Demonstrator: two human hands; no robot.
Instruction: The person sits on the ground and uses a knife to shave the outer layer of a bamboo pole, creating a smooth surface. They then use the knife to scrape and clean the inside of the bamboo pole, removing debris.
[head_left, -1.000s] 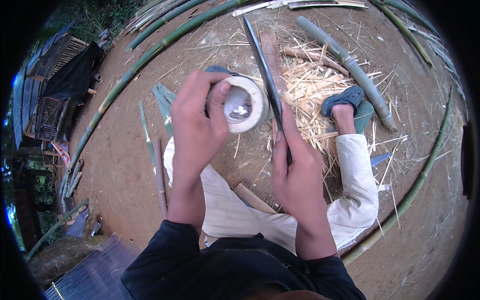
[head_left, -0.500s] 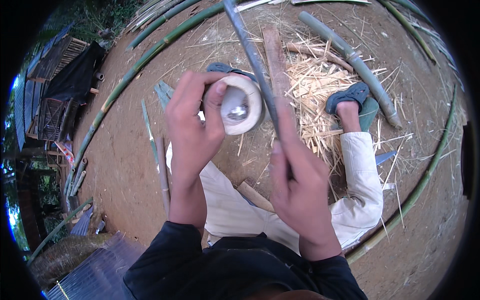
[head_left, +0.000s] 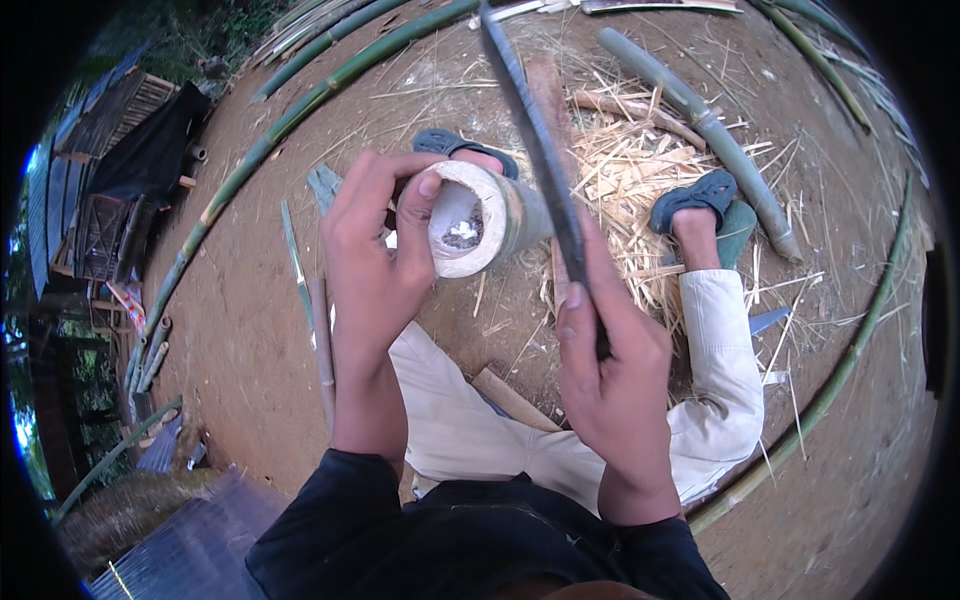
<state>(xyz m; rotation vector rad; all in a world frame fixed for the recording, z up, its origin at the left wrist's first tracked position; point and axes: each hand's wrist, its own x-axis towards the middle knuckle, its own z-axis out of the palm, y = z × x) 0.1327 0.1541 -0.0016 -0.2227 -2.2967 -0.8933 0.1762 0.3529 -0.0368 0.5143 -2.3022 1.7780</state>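
Holding a hollow bamboo section (head_left: 490,220) at frame centre, the left hand (head_left: 375,250) wraps its rim. The right hand (head_left: 610,370) clenches a long blade (head_left: 535,140); any slip could cut the left thumb.

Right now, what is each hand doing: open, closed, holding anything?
Left hand: closed on the bamboo tube.
Right hand: closed on the long blade.

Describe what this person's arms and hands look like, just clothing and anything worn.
Both hands, left hand and right hand, are bare: no gloves, and no rings or watch can be seen. Dark navy long sleeves are pushed up, leaving the forearms uncovered.
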